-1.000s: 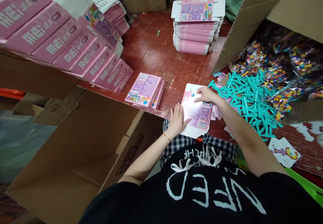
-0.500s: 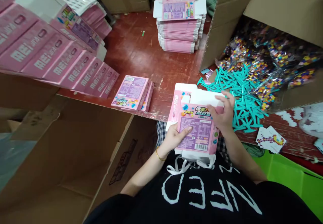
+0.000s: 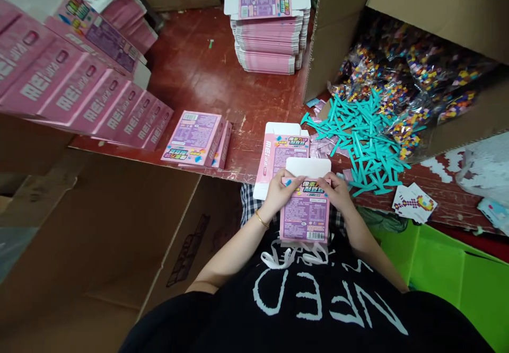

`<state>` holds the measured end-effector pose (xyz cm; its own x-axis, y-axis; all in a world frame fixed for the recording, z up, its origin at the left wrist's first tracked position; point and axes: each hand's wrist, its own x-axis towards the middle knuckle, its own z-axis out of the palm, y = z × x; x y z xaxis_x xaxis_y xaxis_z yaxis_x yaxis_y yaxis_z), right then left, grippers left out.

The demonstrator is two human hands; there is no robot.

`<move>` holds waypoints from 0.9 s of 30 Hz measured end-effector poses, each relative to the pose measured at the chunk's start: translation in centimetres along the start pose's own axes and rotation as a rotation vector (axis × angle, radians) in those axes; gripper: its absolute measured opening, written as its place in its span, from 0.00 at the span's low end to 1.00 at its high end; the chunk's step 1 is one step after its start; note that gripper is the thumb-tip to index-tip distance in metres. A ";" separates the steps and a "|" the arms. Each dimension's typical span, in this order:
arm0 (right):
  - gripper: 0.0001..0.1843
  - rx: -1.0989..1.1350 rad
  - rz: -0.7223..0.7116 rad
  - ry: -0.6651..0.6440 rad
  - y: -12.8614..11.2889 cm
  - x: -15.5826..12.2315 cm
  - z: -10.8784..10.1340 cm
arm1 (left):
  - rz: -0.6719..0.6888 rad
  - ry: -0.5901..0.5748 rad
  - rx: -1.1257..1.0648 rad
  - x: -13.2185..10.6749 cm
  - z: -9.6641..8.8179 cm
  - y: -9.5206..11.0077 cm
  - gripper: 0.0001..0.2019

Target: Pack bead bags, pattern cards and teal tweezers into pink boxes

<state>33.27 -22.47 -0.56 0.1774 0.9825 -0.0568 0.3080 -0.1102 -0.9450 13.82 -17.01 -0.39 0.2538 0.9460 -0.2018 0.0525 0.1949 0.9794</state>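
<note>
A pink and purple cardboard box point(image 3: 304, 215) is held upright against my body, its white top flap standing up. My left hand point(image 3: 280, 191) grips its upper left corner, thumb pressed on the front near the top edge. On the upper right corner, my right hand point(image 3: 336, 191) is closed with its thumb on the front too. Just beyond lies a flattened pink box point(image 3: 267, 151) at the table edge, partly covered by the held one. Left of that, two closed pink boxes point(image 3: 194, 138) overlap each other on the table.
Flat boxes point(image 3: 268, 45) are stacked at the back. Rows of filled-out pink boxes point(image 3: 95, 98) stand at left above a large open carton point(image 3: 99, 247). Teal plastic hammer-like sticks point(image 3: 361, 141) lie at right, before a carton of bagged colourful bricks point(image 3: 409, 88). A green bin point(image 3: 445, 273) is lower right.
My right hand has come down from the raised top flap to the box's upper right corner. My left hand has shifted up to the upper left corner. The flattened box behind is now more exposed.
</note>
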 end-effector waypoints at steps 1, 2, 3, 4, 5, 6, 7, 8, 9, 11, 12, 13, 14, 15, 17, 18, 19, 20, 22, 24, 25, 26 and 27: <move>0.19 -0.008 -0.034 0.033 0.3 -0.1 0.2 | 0.018 0.047 -0.031 0.0 0.3 -0.4 0.22; 0.16 0.013 -0.073 0.087 0.5 -0.2 0.4 | 0.049 0.105 -0.071 -0.1 0.5 -0.8 0.25; 0.15 0.051 -0.109 0.139 0.6 -0.4 0.7 | 0.082 0.154 -0.110 -0.2 0.7 -1.0 0.29; 0.19 0.096 -0.131 0.174 0.5 -0.5 0.9 | 0.105 0.171 -0.134 -0.3 0.8 -1.0 0.32; 0.23 0.131 -0.134 0.178 0.2 -0.5 1.0 | 0.116 0.151 -0.136 -0.4 0.8 -0.9 0.32; 0.23 0.145 -0.122 0.156 -0.1 -0.3 0.9 | 0.113 0.105 -0.118 -0.4 0.8 -0.7 0.28; 0.19 0.138 -0.098 0.117 -0.6 -0.1 0.8 | 0.098 0.049 -0.090 -0.4 0.7 -0.4 0.22; 0.15 0.124 -0.066 0.071 -1.0 0.2 0.5 | 0.072 0.004 -0.070 -0.3 0.7 0.0 0.18; 0.15 0.118 -0.023 0.030 -1.5 0.7 0.1 | 0.038 -0.018 -0.071 -0.1 0.6 0.4 0.16; 0.17 0.172 0.089 -0.022 -2.1 1.6 -0.6 | -0.042 0.004 -0.135 0.3 0.7 0.9 0.16; 0.18 0.227 0.154 -0.036 -2.2 2.1 -1.0 | -0.076 0.027 -0.173 0.5 0.7 1.0 0.16; 0.19 0.281 0.216 -0.049 -2.2 2.4 -1.2 | -0.098 0.049 -0.197 0.6 0.7 1.0 0.17; 0.20 0.319 0.268 -0.067 -2.2 2.6 -1.5 | -0.105 0.068 -0.205 0.7 0.8 0.8 0.16; 0.21 0.333 0.303 -0.091 -2.0 2.7 -1.7 | -0.097 0.076 -0.197 0.6 0.8 0.5 0.16; 0.21 0.288 0.302 -0.143 -1.8 2.6 -2.0 | -0.044 0.061 -0.161 0.4 0.8 -0.1 0.16; 0.20 0.239 0.261 -0.164 -1.8 2.3 -2.0 | -0.009 0.049 -0.148 0.2 0.8 -0.4 0.16; 0.19 0.185 0.197 -0.178 -1.8 2.0 -2.1 | 0.021 0.035 -0.140 0.0 0.8 -0.7 0.17; 0.18 0.134 0.122 -0.183 -1.8 1.7 -2.1 | 0.045 0.020 -0.131 -0.2 0.8 -0.8 0.19; 0.16 0.060 -0.021 -0.190 -2.1 1.2 -2.1 | 0.075 0.000 -0.109 -0.3 0.8 -0.8 0.22; 0.16 0.018 -0.107 -0.190 -2.3 0.8 -2.2 | 0.086 -0.018 -0.092 -0.2 0.8 -0.5 0.21; 0.16 0.008 -0.126 -0.187 -2.4 0.7 -2.3 | 0.087 -0.029 -0.091 -0.1 0.8 -0.4 0.21; 0.17 0.013 -0.129 -0.179 -2.4 0.6 -2.4 | 0.082 -0.037 -0.092 0.1 0.7 -0.2 0.21; 0.19 0.033 -0.115 -0.167 -2.3 0.6 -2.6 | 0.073 -0.041 -0.093 0.2 0.6 0.0 0.21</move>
<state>35.13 -22.05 2.43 -0.0154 0.9999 0.0022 0.2861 0.0065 -0.9582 14.48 -17.03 -0.42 0.2934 0.9474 -0.1279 -0.0564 0.1507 0.9870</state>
